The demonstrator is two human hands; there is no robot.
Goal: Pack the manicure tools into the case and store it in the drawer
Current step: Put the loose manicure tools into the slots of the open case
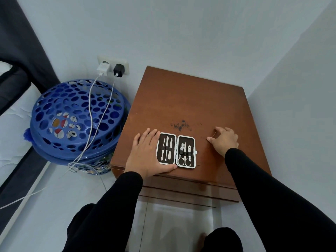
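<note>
Blue perforated basket (72,113), brown cabinet (187,106)

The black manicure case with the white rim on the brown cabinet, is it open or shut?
Open. The black manicure case lies flat, both halves spread, metal tools visible inside.

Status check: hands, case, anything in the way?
Left hand flat beside the open case, steadying its edge. Right hand pinching something thin off the cabinet top. Tools strapped inside. Nothing blocking.
</note>
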